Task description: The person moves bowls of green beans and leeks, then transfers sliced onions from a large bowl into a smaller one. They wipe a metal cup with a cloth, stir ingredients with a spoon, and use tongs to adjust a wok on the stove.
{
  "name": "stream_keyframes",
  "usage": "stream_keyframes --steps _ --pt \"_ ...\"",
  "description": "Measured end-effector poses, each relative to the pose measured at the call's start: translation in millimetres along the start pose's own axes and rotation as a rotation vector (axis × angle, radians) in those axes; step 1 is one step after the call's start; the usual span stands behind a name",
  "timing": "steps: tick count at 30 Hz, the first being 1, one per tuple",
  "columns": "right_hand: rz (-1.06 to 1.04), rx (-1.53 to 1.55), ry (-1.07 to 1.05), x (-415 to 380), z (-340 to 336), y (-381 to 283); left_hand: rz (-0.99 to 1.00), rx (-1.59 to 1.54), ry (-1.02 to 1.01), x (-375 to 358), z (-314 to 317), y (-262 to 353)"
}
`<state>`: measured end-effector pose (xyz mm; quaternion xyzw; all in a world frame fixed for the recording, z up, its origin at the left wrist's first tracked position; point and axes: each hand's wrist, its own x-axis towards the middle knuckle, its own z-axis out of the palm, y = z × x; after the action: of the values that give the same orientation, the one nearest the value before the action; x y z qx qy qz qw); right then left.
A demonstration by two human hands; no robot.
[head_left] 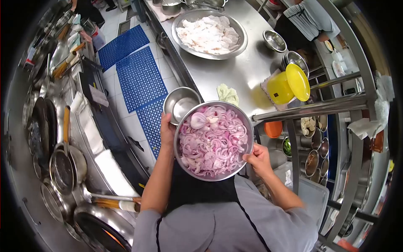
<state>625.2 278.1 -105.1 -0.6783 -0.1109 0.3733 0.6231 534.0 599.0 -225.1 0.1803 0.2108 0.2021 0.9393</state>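
A wide metal bowl [179, 161] full of sliced red onions [214, 140] is in front of my body. My right hand [258, 160] grips its right rim, thumb on top and fingers underneath. At the bowl's left side, my left hand [168, 133] is closed around the edge of a smaller metal bowl [181, 104], which has nothing in it. The two bowls overlap at their rims. Some of my left fingers are hidden behind them, so whether they also support the onion bowl cannot be seen.
Ahead is a steel counter [256, 71] with a large basin [241, 48] of white-coated pieces, a crumpled pale green cloth [228, 94] and a yellow container [279, 89]. Pans and a wok [94, 222] line the stove at left. Blue mats [140, 75] cover the floor. Another person [308, 21] stands at upper right.
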Motion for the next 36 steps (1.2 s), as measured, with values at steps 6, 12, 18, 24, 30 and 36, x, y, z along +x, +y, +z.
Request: stream_keyframes --steps 6,12,18,24,30,36 --pt "0.001 0.058 0.056 -30.9 -64.3 7.9 0.240 0.120 0.084 -19.1 73.0 -60.8" --pt "0.023 0.059 0.048 -47.1 -99.0 16.7 0.300 0.351 0.159 16.9 130.8 -79.6" --pt "0.069 0.144 0.096 -64.1 -103.4 34.3 0.165 0.839 0.097 76.2 150.9 -113.3" --pt "0.061 0.154 0.171 -74.4 -102.8 42.3 0.436 1.428 0.024 69.1 146.1 -123.5" --pt "0.109 0.140 0.164 -82.9 -120.1 73.5 0.906 2.001 -0.166 32.6 94.9 -127.2" --pt "0.117 0.106 0.173 -82.6 -128.3 80.6 1.075 1.322 0.325 0.6 62.7 -124.2"
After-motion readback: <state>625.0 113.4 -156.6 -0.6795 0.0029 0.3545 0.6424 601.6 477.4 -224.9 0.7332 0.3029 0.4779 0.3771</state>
